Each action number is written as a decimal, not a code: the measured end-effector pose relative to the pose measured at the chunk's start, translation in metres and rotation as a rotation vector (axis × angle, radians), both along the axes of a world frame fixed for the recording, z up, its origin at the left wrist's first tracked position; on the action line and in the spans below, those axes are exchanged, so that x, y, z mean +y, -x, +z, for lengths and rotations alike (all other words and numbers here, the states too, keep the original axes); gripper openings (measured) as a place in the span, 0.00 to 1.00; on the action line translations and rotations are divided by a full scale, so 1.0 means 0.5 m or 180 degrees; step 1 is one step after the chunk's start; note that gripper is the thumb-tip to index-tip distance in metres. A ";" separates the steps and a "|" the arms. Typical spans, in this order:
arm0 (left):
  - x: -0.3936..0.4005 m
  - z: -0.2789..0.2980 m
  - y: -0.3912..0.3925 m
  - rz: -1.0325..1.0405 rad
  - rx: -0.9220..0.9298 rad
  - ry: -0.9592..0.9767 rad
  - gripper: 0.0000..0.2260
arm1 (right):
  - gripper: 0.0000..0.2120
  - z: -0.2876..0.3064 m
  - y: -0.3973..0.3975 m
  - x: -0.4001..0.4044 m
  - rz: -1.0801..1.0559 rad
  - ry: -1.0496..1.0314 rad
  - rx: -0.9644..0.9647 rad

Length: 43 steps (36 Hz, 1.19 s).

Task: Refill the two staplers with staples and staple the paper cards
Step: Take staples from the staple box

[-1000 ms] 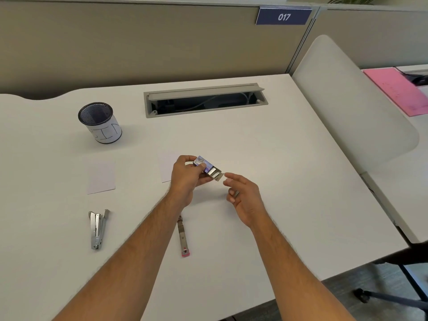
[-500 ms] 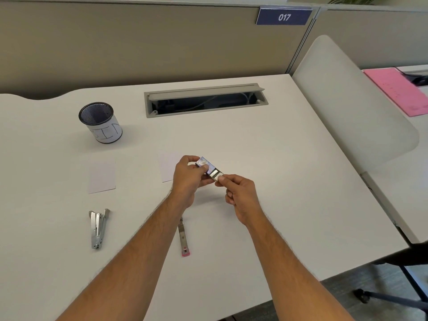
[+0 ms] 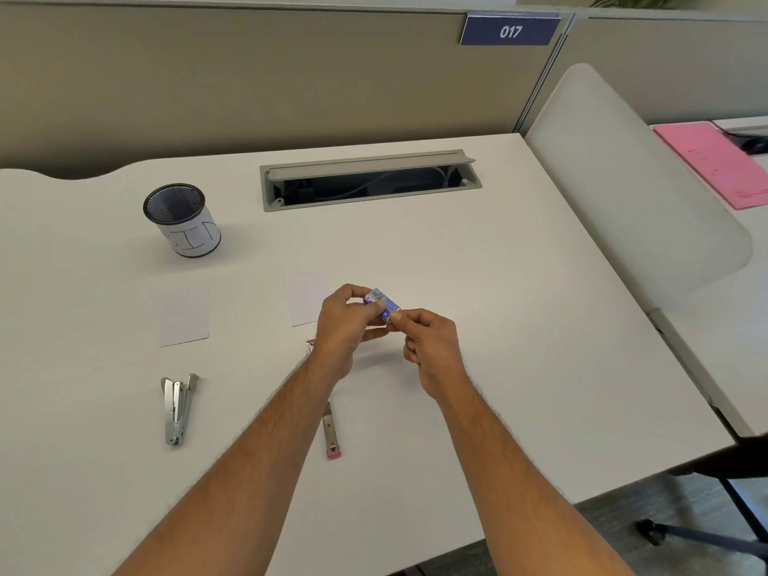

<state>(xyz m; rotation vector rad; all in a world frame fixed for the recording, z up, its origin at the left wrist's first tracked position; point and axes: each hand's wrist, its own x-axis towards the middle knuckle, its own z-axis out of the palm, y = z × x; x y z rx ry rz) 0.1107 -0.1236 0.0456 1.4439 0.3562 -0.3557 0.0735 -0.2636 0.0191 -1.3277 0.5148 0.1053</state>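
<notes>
My left hand (image 3: 345,326) grips a small blue staple box (image 3: 380,303) above the middle of the desk. My right hand (image 3: 428,347) pinches the box's right end with thumb and forefinger. A silver stapler (image 3: 176,407) lies at the front left, its top swung open. A pink-tipped stapler (image 3: 330,430) lies under my left forearm, partly hidden. One white paper card (image 3: 183,315) lies left of centre; a second card (image 3: 305,297) is partly covered by my left hand.
A black mesh cup (image 3: 183,220) with a white label stands at the back left. A grey cable tray (image 3: 368,180) with its lid up is set into the desk at the back. A white divider panel (image 3: 623,176) rises at the right edge.
My right hand moved from apart to the box's end. The silver drawer that stuck out of the box has slid back in.
</notes>
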 end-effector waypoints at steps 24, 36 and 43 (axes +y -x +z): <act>-0.004 -0.004 -0.006 -0.0114 -0.0179 -0.0112 0.14 | 0.11 0.023 -0.001 -0.001 0.0160 0.1564 -0.0569; 0.005 0.004 0.006 -0.0131 -0.0367 -0.1044 0.15 | 0.13 -0.002 -0.034 0.016 0.0308 0.3148 0.0005; 0.070 0.011 0.018 0.0071 -0.0529 -0.1406 0.07 | 0.11 -0.030 -0.075 0.039 0.0263 0.3243 0.0258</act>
